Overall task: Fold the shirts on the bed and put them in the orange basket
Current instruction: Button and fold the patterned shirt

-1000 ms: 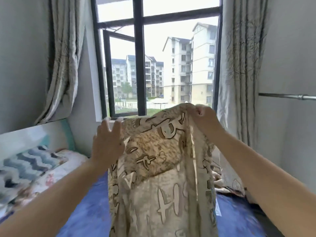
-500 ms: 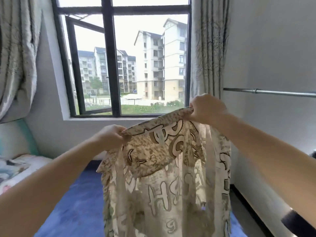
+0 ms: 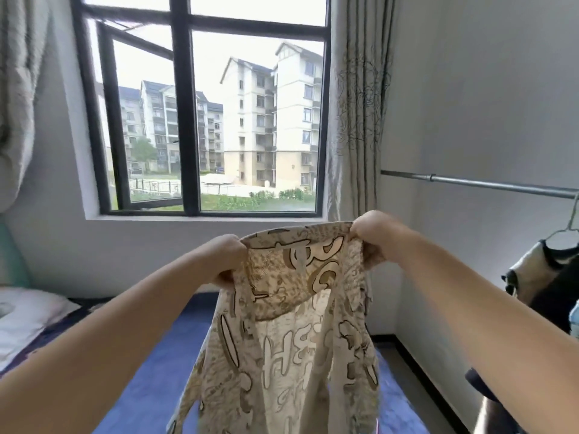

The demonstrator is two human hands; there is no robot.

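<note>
Both hands (image 3: 300, 249) hold shirt (image 3: 291, 333) above blue bed (image 3: 150, 371).

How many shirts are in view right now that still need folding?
1. The patterned beige shirt hangs in the air over the blue bed, held at its top edge by the left hand and right hand. Others may lie hidden behind it or outside the view.

Both bare forearms extend forward and upward, converging toward centre. The left hand (image 3: 227, 256) and right hand (image 3: 372, 234) are raised, fingers curled in a closed pinch grip, with the right hand slightly higher.
</note>
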